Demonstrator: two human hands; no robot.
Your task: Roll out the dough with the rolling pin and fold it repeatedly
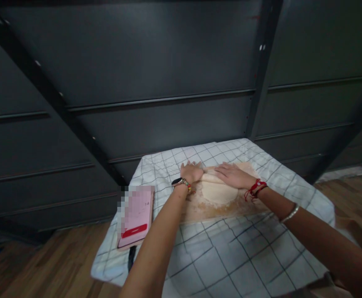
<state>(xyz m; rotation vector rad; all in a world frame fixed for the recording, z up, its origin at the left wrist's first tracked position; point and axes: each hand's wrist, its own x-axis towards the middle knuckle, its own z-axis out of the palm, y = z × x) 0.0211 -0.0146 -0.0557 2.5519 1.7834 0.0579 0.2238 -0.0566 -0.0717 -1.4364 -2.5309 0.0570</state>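
Head view showed both hands flat on a roll at the far edge of a round of dough point(218, 191), which lay on a floured board point(199, 209) in the middle of a checked cloth point(230, 256) spread over a table. Left hand point(192, 171) was pressed palm-down, fingers together and pointing away, on the left end of what looked like a rolling pin point(210, 178) or a folded lip of dough; blur kept me from telling which. Right hand point(234, 175) lay the same way on the right end, fingers extended and close together, wrist wrapped in red thread point(256, 187). Neither hand pinched anything; both bore down with open palms. A dark band point(177, 181) circled the left wrist, and a bangle point(289, 213) sat on the right forearm.

As a judgement, rolling well here would call for even weight through both palms, so the round would thin evenly instead of wedging toward one side. Hands stood near each other, leaving the round's near part bare. Flour on the board seemed thin toward the near edge, so sticking looked possible there.

A pink phone point(136, 215) rested on the cloth's left edge, well apart from the board, beside dark metal shelving point(156, 99)
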